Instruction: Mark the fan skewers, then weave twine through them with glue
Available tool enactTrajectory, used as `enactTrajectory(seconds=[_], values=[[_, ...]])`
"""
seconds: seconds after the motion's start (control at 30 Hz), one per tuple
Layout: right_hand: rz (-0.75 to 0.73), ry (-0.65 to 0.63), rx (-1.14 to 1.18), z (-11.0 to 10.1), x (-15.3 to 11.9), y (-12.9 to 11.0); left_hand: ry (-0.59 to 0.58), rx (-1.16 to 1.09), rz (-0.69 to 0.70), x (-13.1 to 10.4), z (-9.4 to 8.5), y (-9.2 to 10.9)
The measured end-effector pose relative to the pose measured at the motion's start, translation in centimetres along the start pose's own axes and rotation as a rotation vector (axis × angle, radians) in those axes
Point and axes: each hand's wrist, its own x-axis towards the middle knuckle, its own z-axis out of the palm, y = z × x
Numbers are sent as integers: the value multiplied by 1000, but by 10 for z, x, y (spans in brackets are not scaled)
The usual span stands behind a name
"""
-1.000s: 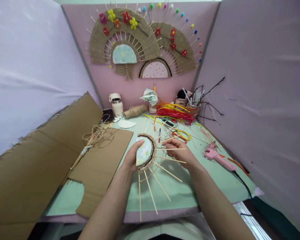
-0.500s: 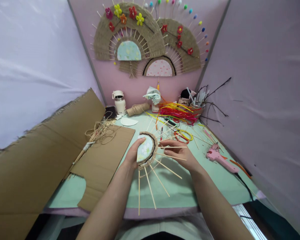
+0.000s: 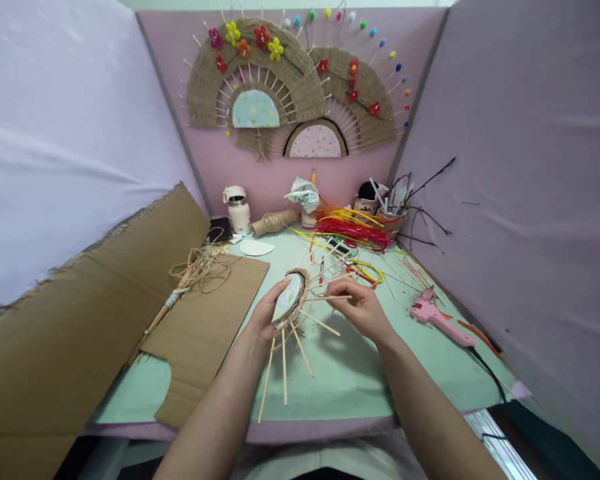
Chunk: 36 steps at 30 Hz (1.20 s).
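My left hand (image 3: 266, 312) grips a half-round fan base (image 3: 289, 297) by its straight side, thumb on the pale floral fabric face. A dark line and brown twine run along its curved rim, and several thin wooden sticks (image 3: 285, 370) radiate from it. My right hand (image 3: 355, 303) is just right of the rim, among the sticks, with thumb and fingers pinched together. A thin strand of twine seems to run to its fingertips, which partly hide it. The base is tilted, its face turned partly leftward.
Cardboard sheets (image 3: 215, 300) and a stick bundle with loose twine (image 3: 200, 270) lie left. A pink glue gun (image 3: 443, 320) lies right. Behind are a twine roll (image 3: 275, 222), white bottle (image 3: 239, 212), coloured pipe cleaners (image 3: 353, 227) and twigs (image 3: 425, 210). Woven fans (image 3: 257, 57) hang on the back wall.
The fan base has turned, so its face looks narrower and its sticks point further down and left. My right hand has closed into a tighter pinch. The camera view has tilted slightly up.
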Motion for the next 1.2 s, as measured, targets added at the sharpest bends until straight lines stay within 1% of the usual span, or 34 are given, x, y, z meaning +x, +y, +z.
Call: enactTrajectory(seconds=[0.07,0.17,0.23,0.27,0.33,0.37,0.4,0.43,0.5,0.53,0.57,0.6,0.63,0.67,0.7,0.8,0.83,0.87,0.9,1.0,1.1,1.2], values=[[22,22,35,-1,0,-4,-4,18,5,0,1,-1],[52,113,22,-9,-4,-10,-31,-1,5,0,1,-3],[66,213,-37,-23,-12,-13,-40,-29,1,1,0,-3],[80,279,-73,-34,-18,-13,-42,-43,-3,1,-1,-3],[138,467,-137,-60,-32,-11,-45,-67,-12,2,-3,-2],[172,589,-148,-76,-40,-8,-47,-77,-14,3,-4,-2],[193,723,-147,-91,-48,-6,-53,-86,-17,3,-5,-1],[185,888,-166,-106,-55,-4,-63,-93,-18,4,-6,-1],[125,1208,-263,-132,-70,-3,-92,-111,-19,5,-7,0],[76,1338,-342,-141,-77,-4,-109,-122,-20,5,-8,0],[29,1432,-429,-148,-83,-6,-124,-135,-19,6,-9,0],[-8,1491,-519,-152,-88,-9,-136,-149,-11,7,-9,0],[-12,1487,-606,-153,-92,-12,-145,-162,-7,7,-10,1],[30,1415,-684,-153,-95,-14,-149,-174,-1,8,-11,1],[111,1272,-752,-153,-96,-15,-147,-182,3,9,-12,1],[397,654,-935,-152,-97,-7,-137,-197,9,10,-14,1],[455,493,-1006,-153,-97,-1,-131,-199,10,11,-15,1],[493,390,-1087,-154,-98,6,-125,-199,10,11,-15,1],[529,315,-1167,-157,-99,14,-118,-197,10,10,-15,0],[630,168,-1318,-162,-102,35,-101,-189,10,9,-13,0],[659,89,-1360,-164,-102,44,-93,-186,7,8,-10,0],[657,53,-1338,-164,-100,41,-93,-178,10,7,-8,0]])
